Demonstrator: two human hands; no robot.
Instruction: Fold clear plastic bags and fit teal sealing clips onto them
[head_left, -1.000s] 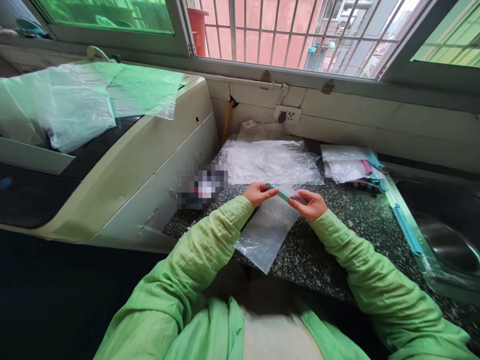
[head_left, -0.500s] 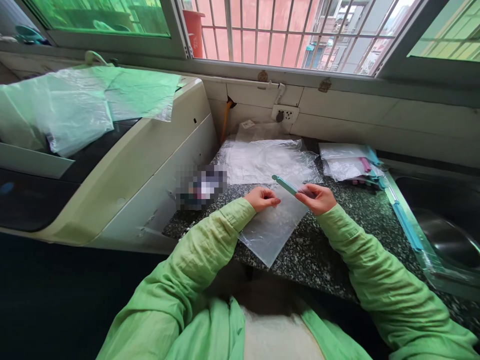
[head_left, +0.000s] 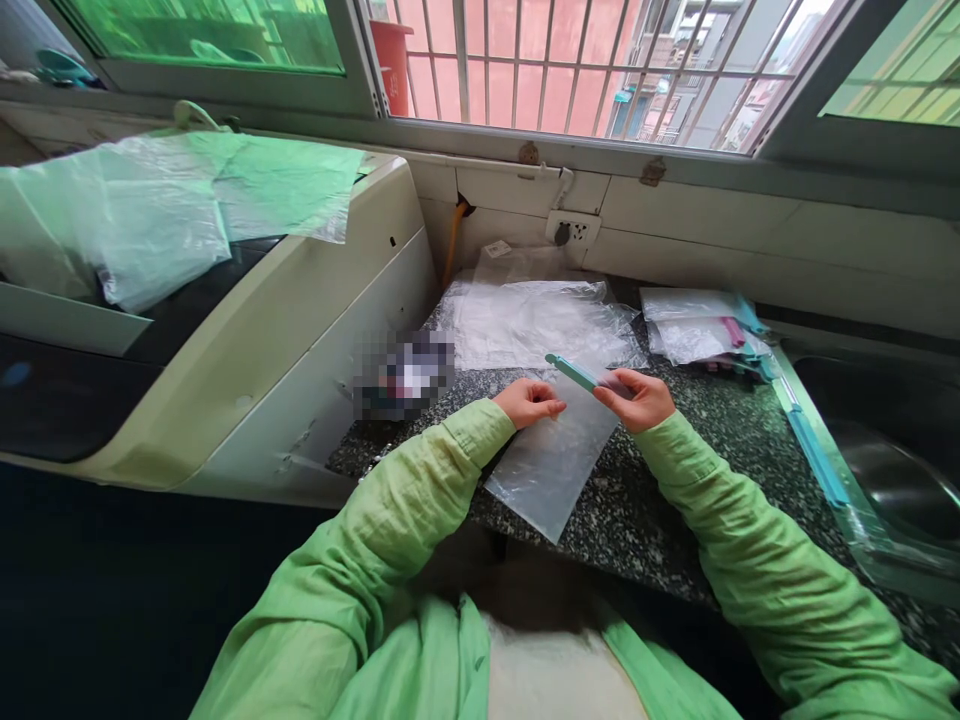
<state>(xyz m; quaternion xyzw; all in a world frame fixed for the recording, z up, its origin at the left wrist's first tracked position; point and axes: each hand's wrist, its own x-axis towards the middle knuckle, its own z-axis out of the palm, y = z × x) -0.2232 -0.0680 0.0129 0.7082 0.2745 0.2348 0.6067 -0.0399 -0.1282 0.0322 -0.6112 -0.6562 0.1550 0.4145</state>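
Head view: both green-sleeved forearms reach forward over the speckled desk (head_left: 630, 500), hands near each other but apart. The right hand (head_left: 641, 399) has its grip closed on the near end of a teal clip (head_left: 574, 373), whose other end points up and left. A clear bag (head_left: 555, 470) slants beneath both hands. The left hand (head_left: 529, 403) is curled, thumb against forefinger; whether its grip pinches any film, I cannot tell. Beyond lie loose plastic bags (head_left: 532, 325); a clipped stack (head_left: 694, 325) sits right of them, near the sink (head_left: 866, 530). A pale appliance (head_left: 367, 270) bounds the left. A pixelated patch (head_left: 409, 375) masks something beside it; fingers hide the clip's near end.
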